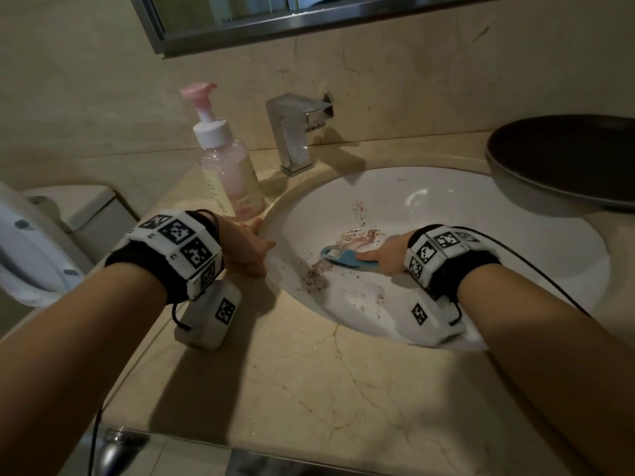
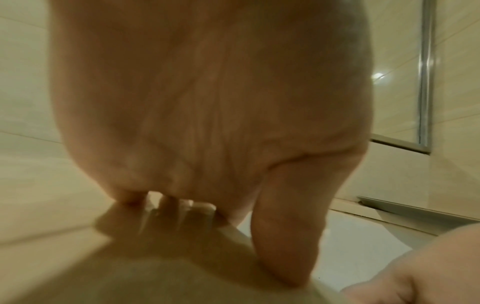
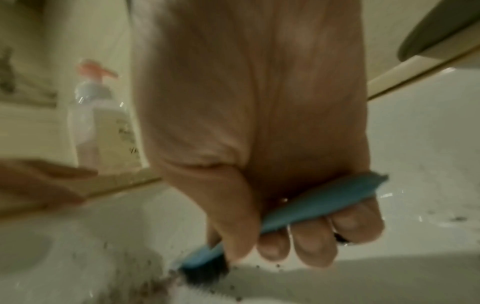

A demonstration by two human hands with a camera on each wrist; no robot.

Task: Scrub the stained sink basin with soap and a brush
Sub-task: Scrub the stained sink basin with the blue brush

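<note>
A white sink basin (image 1: 429, 197) set in a beige marble counter carries reddish-brown stains (image 1: 357, 235) and dark grit. My right hand (image 1: 388, 257) grips the handle of a blue brush (image 1: 347, 257) whose bristles press on the basin floor; in the right wrist view the fingers (image 3: 311, 240) curl under the brush (image 3: 311, 203). My left hand (image 1: 249, 249) rests with straight fingers on the counter at the basin's left rim; the left wrist view shows its thumb (image 2: 283, 242) on the edge. A pink-pump soap bottle (image 1: 228, 166) stands behind it.
A chrome faucet (image 1: 295, 128) stands behind the basin. A dark round bowl (image 1: 563, 159) sits on the counter at the right and overhangs the basin. A toilet (image 1: 44, 235) is to the left. A mirror frame (image 1: 240, 32) hangs above.
</note>
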